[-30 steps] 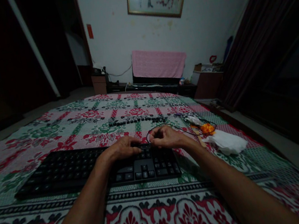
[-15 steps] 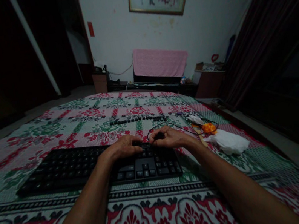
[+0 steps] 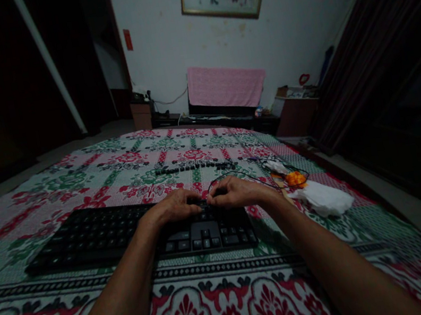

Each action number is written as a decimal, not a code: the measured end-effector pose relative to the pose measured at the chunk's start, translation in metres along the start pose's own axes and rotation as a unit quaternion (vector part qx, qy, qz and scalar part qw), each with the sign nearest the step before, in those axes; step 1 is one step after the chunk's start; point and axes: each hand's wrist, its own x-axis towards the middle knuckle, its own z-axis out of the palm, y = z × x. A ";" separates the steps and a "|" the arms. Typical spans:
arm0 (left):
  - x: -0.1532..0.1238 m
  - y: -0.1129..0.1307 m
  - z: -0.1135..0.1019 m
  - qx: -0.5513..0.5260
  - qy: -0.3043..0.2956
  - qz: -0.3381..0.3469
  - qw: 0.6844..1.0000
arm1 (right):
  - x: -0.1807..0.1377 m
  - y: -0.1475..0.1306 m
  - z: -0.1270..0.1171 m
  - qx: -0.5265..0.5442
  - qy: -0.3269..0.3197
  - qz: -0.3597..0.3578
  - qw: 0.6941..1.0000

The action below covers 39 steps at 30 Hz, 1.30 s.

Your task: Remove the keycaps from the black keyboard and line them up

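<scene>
A black keyboard [image 3: 86,234] lies on the patterned bed cover. Over its upper right part is my left hand [image 3: 176,205], with the thumb on the keys and the curled fingers by the back edge, seemingly gripping it. My right hand [image 3: 232,192] is close beside it, thumb and forefinger pinched together just above the keys near the back edge. Whatever lies between those fingertips is too small and dark to make out. Beyond the keyboard, small black keycaps [image 3: 192,167] sit in a row on the cover. A thin black cable [image 3: 248,174] curves behind my right hand.
Right of the keyboard lie crumpled white tissue or plastic [image 3: 328,198], a bright orange item [image 3: 296,179] and a flat tan strip [image 3: 286,196]. The flowered cover [image 3: 188,312] spreads over the bed. At the far wall, a pink cloth [image 3: 225,86] hangs over a dark screen.
My right hand has shifted slightly left, closer to my left hand, and its thumb and forefinger have come down nearer the keys. My left hand has barely moved.
</scene>
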 end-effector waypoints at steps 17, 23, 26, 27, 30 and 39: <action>0.000 0.003 0.001 0.012 0.004 0.000 1.000 | 0.007 -0.017 0.019 -0.030 0.124 0.149 0.981; 0.000 0.002 0.000 0.006 -0.004 0.002 1.000 | 0.008 -0.016 0.024 0.013 0.146 0.170 0.974; 0.000 0.003 0.001 0.000 -0.004 -0.001 1.000 | 0.010 -0.011 0.027 -0.033 0.156 0.144 0.977; 0.000 0.003 0.001 -0.004 -0.004 -0.001 1.000 | 0.010 -0.010 0.028 -0.053 0.159 0.137 0.976; 0.001 0.001 0.001 -0.012 -0.005 0.003 1.000 | 0.011 -0.011 0.030 -0.102 0.160 0.119 0.975; 0.003 -0.002 0.002 0.010 -0.020 0.017 1.000 | 0.009 -0.026 0.033 -0.189 0.146 0.118 0.964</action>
